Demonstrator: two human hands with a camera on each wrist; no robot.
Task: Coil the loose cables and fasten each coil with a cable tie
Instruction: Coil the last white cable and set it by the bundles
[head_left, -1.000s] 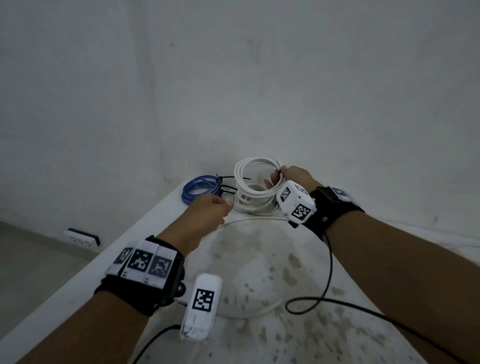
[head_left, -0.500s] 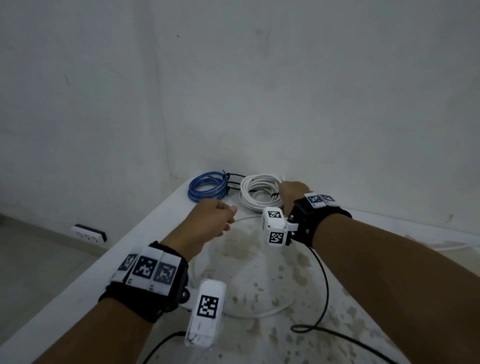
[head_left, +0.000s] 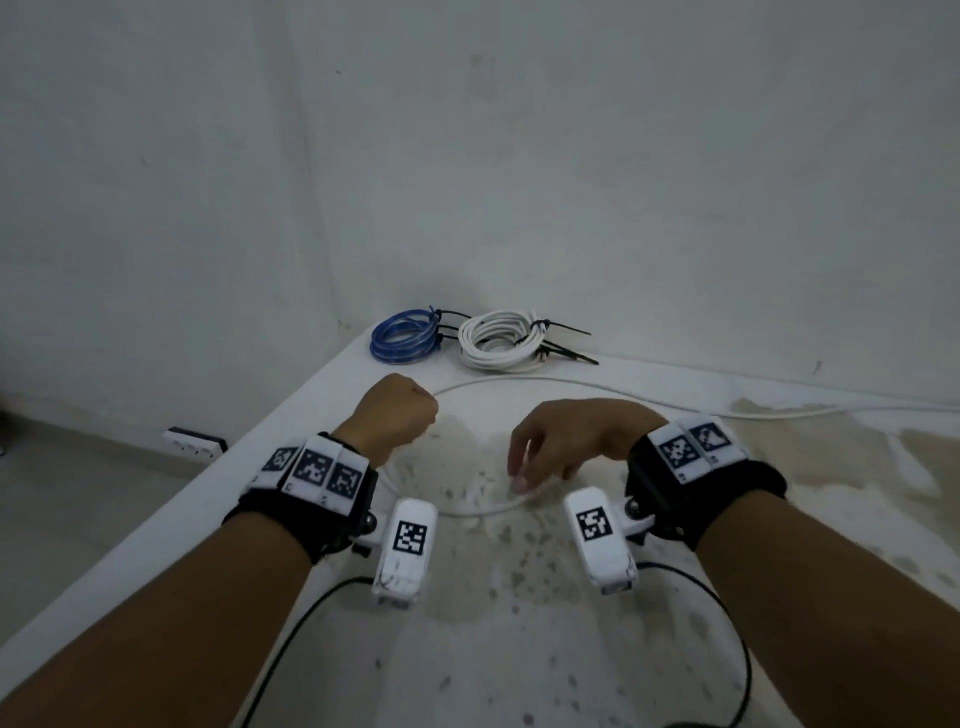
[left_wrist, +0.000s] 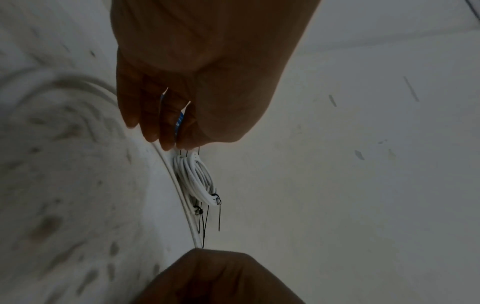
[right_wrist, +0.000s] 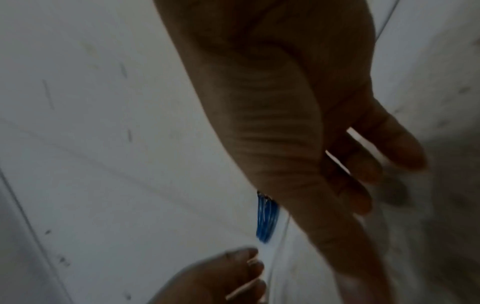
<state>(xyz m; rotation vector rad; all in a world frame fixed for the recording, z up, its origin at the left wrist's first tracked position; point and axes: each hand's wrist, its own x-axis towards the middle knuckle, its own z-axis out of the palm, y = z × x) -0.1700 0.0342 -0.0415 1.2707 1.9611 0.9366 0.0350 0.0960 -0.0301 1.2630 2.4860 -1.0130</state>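
I see my left hand (head_left: 397, 413) fisted, holding nothing visible. My right hand (head_left: 563, 441) hangs with loose fingers over the white loose cable (head_left: 675, 402). The blue coil (head_left: 402, 338) and the white coil (head_left: 501, 340) lie tied by the wall.

My right fingers (head_left: 519, 470) blur over the loose white cable (head_left: 571, 383), so I can't tell if they grip it. That cable runs off the right edge. My left hand (head_left: 397, 415) hides its own palm. In the right wrist view the blue coil (right_wrist: 266, 220) is half covered and smeared.
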